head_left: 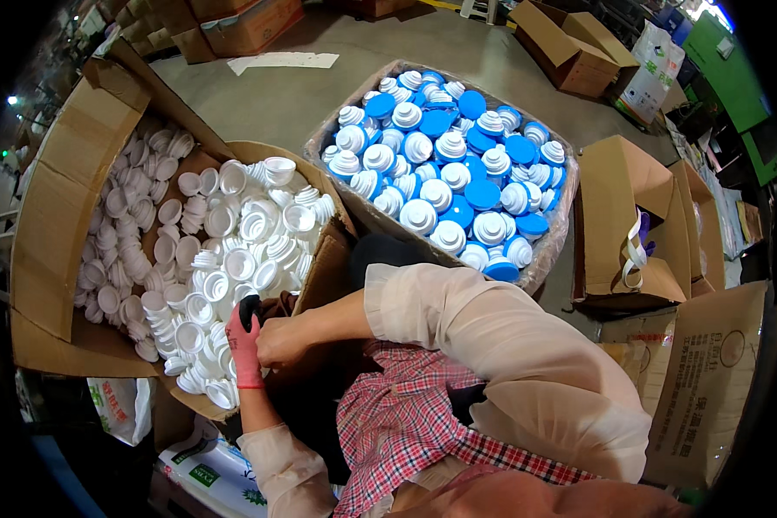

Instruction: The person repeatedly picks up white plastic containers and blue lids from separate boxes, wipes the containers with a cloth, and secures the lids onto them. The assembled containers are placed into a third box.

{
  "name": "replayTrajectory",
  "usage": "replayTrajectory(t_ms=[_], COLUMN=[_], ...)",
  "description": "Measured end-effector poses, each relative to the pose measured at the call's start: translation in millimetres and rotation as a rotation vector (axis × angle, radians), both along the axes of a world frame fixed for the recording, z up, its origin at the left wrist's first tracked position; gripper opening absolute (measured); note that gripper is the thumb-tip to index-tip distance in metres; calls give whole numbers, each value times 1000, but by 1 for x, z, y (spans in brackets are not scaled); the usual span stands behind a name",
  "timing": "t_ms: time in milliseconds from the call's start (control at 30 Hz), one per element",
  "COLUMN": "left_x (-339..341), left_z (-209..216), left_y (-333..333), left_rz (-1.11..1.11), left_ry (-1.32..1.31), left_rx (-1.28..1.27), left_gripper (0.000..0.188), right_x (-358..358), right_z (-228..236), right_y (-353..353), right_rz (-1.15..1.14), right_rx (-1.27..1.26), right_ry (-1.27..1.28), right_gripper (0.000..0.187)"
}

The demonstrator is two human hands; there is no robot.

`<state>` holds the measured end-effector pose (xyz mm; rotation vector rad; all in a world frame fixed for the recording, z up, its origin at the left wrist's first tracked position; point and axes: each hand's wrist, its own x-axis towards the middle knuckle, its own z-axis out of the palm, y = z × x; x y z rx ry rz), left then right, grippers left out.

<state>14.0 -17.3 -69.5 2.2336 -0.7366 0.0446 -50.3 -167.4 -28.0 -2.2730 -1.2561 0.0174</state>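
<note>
My left hand (244,344), in a pink glove with black fingertips, is at the near right edge of a cardboard box (47,268) full of white ribbed plastic cups (242,263). Its fingers are curled, and what they hold is hidden. My bare right hand (279,342) is closed against the side of the left glove; whatever is in its fingers cannot be seen. A crumpled dark brown cloth-like thing (278,304) lies just beyond both hands, by the box edge. The nearest cups lie just left of the glove.
Ahead stands a plastic-lined box (551,263) heaped with white ribbed pieces with blue discs (483,194). Open cartons (617,224) stand at the right, one with a white strap (634,255). A white sack (652,73) stands far right. Printed bags (207,466) lie below the cup box.
</note>
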Motion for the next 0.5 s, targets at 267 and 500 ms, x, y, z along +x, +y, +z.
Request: replayTrajectory(t_ms=[267,500], left_x=[-3,-2], left_z=[8,-4], left_y=[-3,4], left_rz=[30,61], left_ry=[12,-43], left_rx=[36,8], left_gripper=[34,34], right_x=[1,-2], right_z=[0,4], right_y=[0,-1], right_rz=[11,40], right_rx=[-11,-39], right_ry=[-34,24], right_gripper=[18,21])
